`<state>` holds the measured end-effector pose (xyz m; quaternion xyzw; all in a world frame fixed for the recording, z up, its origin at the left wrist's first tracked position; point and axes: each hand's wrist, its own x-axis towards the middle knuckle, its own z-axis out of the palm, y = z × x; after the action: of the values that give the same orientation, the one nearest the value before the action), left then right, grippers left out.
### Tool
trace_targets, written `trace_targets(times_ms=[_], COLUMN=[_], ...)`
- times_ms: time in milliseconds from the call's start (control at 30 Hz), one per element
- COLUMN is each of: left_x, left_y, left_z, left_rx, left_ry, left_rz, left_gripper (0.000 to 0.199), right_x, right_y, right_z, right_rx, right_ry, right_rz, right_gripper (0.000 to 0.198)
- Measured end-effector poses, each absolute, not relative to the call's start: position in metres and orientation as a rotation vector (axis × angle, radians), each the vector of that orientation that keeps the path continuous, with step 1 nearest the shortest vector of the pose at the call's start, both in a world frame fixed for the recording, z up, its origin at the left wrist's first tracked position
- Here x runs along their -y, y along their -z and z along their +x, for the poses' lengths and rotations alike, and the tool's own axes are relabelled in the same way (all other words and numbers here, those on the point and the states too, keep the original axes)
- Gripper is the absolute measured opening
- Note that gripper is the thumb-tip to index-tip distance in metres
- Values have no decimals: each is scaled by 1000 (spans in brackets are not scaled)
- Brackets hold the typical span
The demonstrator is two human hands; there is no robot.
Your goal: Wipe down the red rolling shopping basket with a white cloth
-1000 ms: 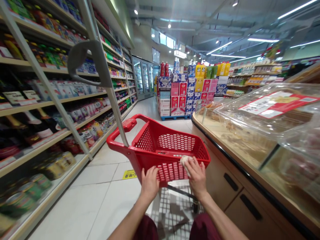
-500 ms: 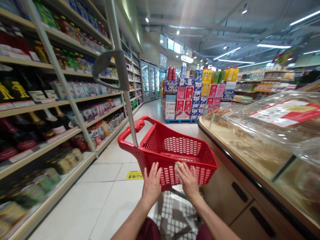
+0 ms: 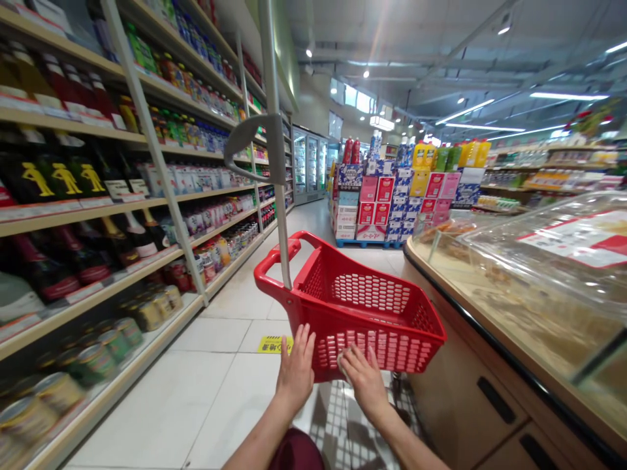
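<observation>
A red plastic shopping basket cart (image 3: 369, 287) stands before me, its perforated side facing me and its tall grey handle (image 3: 275, 150) rising at the left. Against the left end of that side, below the rim, my left hand (image 3: 295, 365) lies flat with fingers stretched upward and nothing in it. My right hand (image 3: 363, 375) presses a crumpled whitish cloth (image 3: 343, 367) to the lower part of the slotted side, fingers bent over it. Most of the cloth is hidden under the fingers. No goods show inside the basket.
Shelves of bottles and cans (image 3: 161, 176) line the left. A wooden counter (image 3: 455, 352) with clear covers (image 3: 553, 228) stands close on the right. Stacked drink cartons (image 3: 375, 209) sit ahead. A yellow floor sticker (image 3: 274, 344) lies beside the cart.
My right hand has slid down the basket's side with the cloth, away from the rim. My left hand stays against the basket. The view has turned slightly left.
</observation>
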<state>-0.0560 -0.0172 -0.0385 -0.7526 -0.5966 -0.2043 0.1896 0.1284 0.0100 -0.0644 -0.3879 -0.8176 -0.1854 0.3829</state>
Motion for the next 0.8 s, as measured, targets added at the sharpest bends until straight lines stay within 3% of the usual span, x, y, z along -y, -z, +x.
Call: trace_targets(times_ms=[200, 400, 600, 800], left_x=[18, 21, 17, 19], left_y=[36, 37, 29, 22], left_z=[-75, -90, -107, -118], left_rx=[1788, 1854, 1922, 1932], left_ry=[569, 571, 565, 570], left_rz=[-2026, -1981, -1920, -1887], left_gripper=[60, 61, 64, 61], right_x=[-27, -21, -32, -33], right_y=[36, 62, 3, 37], right_z=[98, 80, 36, 29], right_rx=[1917, 2104, 1957, 2237], right_ry=[427, 425, 398, 478], right_rz=[-979, -929, -900, -673], right_gripper=[35, 32, 32, 25])
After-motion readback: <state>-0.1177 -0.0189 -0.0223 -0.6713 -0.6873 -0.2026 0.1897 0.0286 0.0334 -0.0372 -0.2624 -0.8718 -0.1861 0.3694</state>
